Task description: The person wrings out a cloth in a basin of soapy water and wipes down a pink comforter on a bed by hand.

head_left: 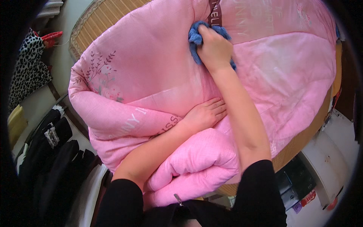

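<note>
A thick pink quilt (159, 72) with printed lettering and a floral sprig lies spread before me, its near part bunched into soft folds. My left hand (206, 114) rests flat on the quilt near its middle, fingers stretched out. Farther off and to the right, my right hand (215, 49) is closed on a fluffy blue cloth (196, 37) and presses it against the quilt. Parts of the cloth stick out on both sides of that hand. Pale patches show on the quilt to the right of it.
Under the quilt is a round table with a woven bamboo mat (102, 22). Dark clothes (60, 162) hang at the left, with a black-and-white spotted garment (30, 68) beyond them. A white cabinet-like piece (327, 160) stands at the lower right.
</note>
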Demonstrator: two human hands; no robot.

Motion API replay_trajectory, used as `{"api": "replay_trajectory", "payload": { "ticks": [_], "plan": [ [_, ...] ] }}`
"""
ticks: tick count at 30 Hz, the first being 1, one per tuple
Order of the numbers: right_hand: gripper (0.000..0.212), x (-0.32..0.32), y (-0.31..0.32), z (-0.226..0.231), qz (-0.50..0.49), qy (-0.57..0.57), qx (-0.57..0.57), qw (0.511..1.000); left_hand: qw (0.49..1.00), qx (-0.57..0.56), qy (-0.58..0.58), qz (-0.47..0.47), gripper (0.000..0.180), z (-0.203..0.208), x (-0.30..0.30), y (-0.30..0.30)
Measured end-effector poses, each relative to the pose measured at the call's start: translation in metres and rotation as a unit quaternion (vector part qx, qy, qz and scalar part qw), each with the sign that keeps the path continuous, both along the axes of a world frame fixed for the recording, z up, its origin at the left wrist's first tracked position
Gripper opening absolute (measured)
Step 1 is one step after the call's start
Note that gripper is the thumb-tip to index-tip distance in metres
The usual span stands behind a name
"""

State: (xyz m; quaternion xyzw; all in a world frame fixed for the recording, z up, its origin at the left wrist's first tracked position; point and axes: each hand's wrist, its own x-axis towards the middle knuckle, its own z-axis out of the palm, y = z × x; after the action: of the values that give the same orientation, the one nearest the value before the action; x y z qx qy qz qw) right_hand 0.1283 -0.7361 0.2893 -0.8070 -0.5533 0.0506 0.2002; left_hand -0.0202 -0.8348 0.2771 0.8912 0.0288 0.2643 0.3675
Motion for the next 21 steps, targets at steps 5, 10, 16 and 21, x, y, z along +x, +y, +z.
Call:
{"api": "replay_trajectory", "payload": {
  "ticks": [5, 10, 16, 21],
  "plan": [
    [0.019, -0.022, -0.153, 0.031, 0.169, -0.015, -0.155, 0.973, 0.968, -0.072, 0.216, -0.107, 0.021, -0.011, -0.031, -0.012],
    [0.01, -0.025, -0.03, -0.007, 0.067, -0.065, -0.026, 0.995, 0.991, -0.039, 0.116, -0.048, 0.027, 0.0, -0.012, 0.004],
    [0.039, 0.037, -0.043, 0.049, -0.087, 0.546, -0.036, 0.833, 0.984, -0.009, 0.144, -0.1, 0.05, 0.019, -0.019, 0.011],
    [0.045, 0.055, -0.234, 0.086, -0.366, 0.746, 0.15, 0.536, 0.981, 0.052, 0.145, -0.119, 0.054, 0.028, -0.019, 0.005]
  ]
}}
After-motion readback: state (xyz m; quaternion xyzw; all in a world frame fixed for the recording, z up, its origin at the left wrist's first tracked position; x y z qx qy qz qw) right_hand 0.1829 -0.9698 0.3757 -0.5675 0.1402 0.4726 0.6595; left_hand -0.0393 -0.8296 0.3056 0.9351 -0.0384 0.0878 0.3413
